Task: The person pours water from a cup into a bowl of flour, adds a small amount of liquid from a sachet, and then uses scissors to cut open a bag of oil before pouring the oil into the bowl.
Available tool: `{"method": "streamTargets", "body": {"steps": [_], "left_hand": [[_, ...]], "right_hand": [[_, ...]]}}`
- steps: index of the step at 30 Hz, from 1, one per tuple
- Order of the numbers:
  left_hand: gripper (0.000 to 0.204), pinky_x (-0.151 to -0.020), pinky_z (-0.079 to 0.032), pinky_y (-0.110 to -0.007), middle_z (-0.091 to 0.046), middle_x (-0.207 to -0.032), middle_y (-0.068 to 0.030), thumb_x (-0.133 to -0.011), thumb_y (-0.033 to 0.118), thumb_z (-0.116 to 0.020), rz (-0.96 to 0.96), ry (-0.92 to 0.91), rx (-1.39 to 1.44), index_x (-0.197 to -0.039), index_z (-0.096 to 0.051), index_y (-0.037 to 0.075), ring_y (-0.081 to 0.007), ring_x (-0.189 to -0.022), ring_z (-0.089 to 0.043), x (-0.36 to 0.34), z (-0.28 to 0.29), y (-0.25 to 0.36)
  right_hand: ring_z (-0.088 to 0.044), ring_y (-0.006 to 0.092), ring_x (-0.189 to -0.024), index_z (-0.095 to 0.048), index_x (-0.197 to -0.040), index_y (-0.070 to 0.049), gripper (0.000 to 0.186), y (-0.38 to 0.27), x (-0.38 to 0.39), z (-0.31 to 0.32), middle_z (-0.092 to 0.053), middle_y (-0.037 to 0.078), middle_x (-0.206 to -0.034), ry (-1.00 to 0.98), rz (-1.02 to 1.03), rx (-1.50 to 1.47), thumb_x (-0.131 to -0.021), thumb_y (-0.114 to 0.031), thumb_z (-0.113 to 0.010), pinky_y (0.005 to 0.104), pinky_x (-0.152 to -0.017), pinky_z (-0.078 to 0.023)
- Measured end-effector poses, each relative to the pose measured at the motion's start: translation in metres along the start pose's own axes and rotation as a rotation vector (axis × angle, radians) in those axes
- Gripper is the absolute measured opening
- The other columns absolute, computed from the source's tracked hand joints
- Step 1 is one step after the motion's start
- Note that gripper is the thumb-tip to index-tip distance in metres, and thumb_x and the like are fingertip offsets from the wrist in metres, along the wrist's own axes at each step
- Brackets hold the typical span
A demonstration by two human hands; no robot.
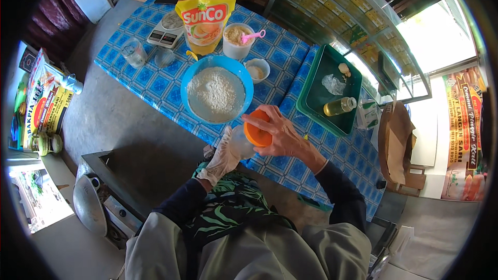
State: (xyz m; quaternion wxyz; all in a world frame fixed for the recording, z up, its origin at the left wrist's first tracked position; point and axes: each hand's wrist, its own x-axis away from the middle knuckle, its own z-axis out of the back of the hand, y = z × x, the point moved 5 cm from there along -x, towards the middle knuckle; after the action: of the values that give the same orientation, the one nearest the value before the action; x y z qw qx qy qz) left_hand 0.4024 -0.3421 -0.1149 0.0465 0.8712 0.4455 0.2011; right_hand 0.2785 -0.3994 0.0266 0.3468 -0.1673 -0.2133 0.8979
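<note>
My left hand [220,156], in a clear plastic glove, is wrapped round a translucent jar [239,144] just off the table's near edge. Bare fingers of my right hand [285,134] grip the jar's orange lid [258,128]. Whether the lid is still seated on the jar is hard to make out. Just beyond both hands, a light blue basin [185,91] holds a heap of white powder [213,89] like flour. A small white cup [265,66] with pale contents stands at its right. Behind that is a white tub [236,51] of light brown crumbly stuff with a pink scoop [255,36].
A yellow pouch [206,23] stands behind the basin. Left of it are a kitchen scale [165,38] and a glass jar [134,53]. At right, a green tray [303,105] carries a bottle of yellow liquid [340,106] and a crumpled plastic bag [333,84]. A glass cabinet [358,23] borders the table.
</note>
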Motion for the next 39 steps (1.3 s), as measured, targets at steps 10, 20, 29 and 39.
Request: {"method": "streamTargets", "body": {"steps": [10,20,29,39], "left_hand": [[0.050,-0.109,-0.042,-0.042,-0.046,-0.143,-0.0103,-0.103,0.037,-0.047,-0.203,-0.283,-1.244,-0.143,-0.037,0.010,-0.0261,-0.129,-0.049,0.032,-0.034,0.012],[0.058,-0.094,-0.052,-0.040,-0.060,-0.126,-0.0127,-0.095,0.046,-0.059,-0.005,0.049,0.116,-0.134,-0.050,0.004,-0.0266,-0.112,-0.061,0.046,-0.008,0.010],[0.064,-0.080,-0.056,-0.042,-0.061,-0.117,-0.0108,-0.091,0.060,-0.057,-0.433,0.328,-0.246,-0.129,-0.052,0.008,-0.0240,-0.103,-0.064,0.057,-0.026,0.009],[0.067,-0.086,-0.050,-0.033,-0.066,-0.116,-0.0137,-0.097,0.059,-0.048,-0.316,0.323,-0.505,-0.128,-0.056,0.001,-0.0208,-0.097,-0.065,0.080,-0.016,0.078]], "right_hand": [[-0.047,0.0419,-0.118,-0.048,-0.142,-0.031,0.078,-0.062,0.018,0.021,-0.040,0.020,-0.134,-0.144,0.470,-0.054,-0.072,-0.048,-0.079,0.0537,-0.097,-0.044],[-0.042,0.0386,-0.117,-0.038,-0.148,-0.018,0.084,-0.062,0.028,-0.007,-0.036,0.021,-0.135,0.087,0.087,-0.100,-0.078,-0.048,-0.075,0.0534,-0.098,-0.040],[-0.041,0.0369,-0.118,-0.031,-0.149,-0.012,0.094,-0.042,0.034,0.007,-0.041,0.021,-0.129,0.041,-0.311,-0.447,-0.074,-0.037,-0.082,0.0487,-0.101,-0.037],[-0.050,0.0384,-0.113,-0.044,-0.147,-0.015,0.096,0.011,-0.040,0.192,-0.048,0.018,-0.121,0.312,-0.333,0.329,-0.059,-0.034,-0.080,0.0466,-0.097,-0.044]]}}
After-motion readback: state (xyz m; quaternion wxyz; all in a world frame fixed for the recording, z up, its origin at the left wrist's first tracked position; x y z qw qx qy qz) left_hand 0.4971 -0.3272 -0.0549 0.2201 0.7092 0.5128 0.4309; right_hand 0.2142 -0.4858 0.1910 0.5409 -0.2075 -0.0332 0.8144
